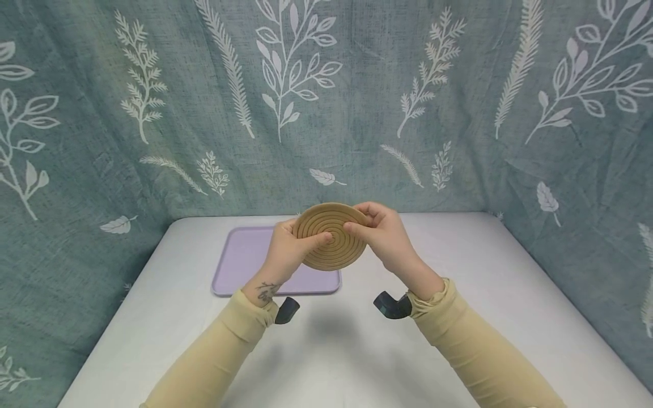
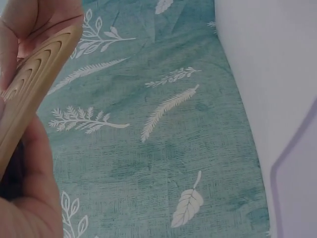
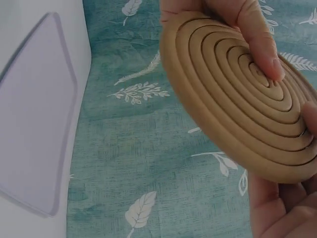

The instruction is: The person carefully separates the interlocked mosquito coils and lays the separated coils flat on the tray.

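A round tan trivet [image 1: 336,256] with spiral grooves is held up above the table, its grooved face toward the head camera. My left hand [image 1: 285,246] grips its left edge, thumb lying across the grooves near the centre and the other fingers behind. From the upper right, my right hand [image 1: 384,233] pinches the rim, thumb on the face. Seen from the right wrist, the trivet [image 3: 218,99] slants between both hands and its concentric ridges show clearly. The left wrist view shows the trivet [image 2: 39,82] nearly edge-on.
A lilac rectangular tray [image 1: 240,266] lies on the white table [image 1: 433,362], behind and left of the hands. Teal leaf-patterned cloth [image 1: 352,113] hangs around the table's back and sides. Dark wrist-worn pieces [image 1: 393,306] stick out from the sleeves.
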`<state>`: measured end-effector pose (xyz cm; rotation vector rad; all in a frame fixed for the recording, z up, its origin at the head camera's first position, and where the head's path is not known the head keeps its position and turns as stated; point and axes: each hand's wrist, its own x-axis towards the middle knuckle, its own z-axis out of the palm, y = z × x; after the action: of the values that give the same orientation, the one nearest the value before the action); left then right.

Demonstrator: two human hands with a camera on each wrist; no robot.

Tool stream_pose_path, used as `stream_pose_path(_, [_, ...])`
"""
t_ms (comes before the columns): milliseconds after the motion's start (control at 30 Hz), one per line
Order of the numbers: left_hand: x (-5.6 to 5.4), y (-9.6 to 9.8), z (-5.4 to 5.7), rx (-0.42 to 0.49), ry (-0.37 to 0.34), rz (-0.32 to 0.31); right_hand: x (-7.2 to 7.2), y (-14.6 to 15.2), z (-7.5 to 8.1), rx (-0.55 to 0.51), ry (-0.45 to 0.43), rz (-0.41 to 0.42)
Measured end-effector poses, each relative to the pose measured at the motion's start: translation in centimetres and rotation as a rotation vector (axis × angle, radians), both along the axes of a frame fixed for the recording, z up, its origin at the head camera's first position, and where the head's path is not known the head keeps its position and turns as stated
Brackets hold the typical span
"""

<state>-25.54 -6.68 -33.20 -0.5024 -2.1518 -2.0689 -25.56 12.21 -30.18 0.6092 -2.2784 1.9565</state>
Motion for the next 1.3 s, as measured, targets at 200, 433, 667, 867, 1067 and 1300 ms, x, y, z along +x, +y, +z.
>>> stream_pose_path(200, [-0.4, 0.2, 0.8, 0.062, 0.030, 0.024, -0.3, 0.0, -0.3, 0.074, 0.005, -0.006])
stream_pose_path(433, [-0.9, 0.6, 0.1, 0.036, 0.022, 0.062, -0.4, 0.0, -1.4, 0.125, 0.050, -0.023])
stream_pose_path(667, [-0.9, 0.8, -0.1, 0.020, 0.026, 0.126, -0.3, -0.4, -1.7, 0.155, 0.124, -0.052])
stream_pose_path(867, [-0.9, 0.9, -0.2, 0.007, 0.072, 0.166, -0.2, -0.6, -1.9, 0.166, 0.144, -0.061])
stream_pose_path(1067, [-0.9, 1.0, -0.4, -0.001, 0.091, 0.191, -0.2, -0.8, -2.1, 0.178, 0.158, -0.056])
stream_pose_path(1300, [-0.9, 0.6, -0.3, -0.024, 0.050, 0.187, -0.2, -0.4, -2.0, 0.114, 0.149, 0.012])
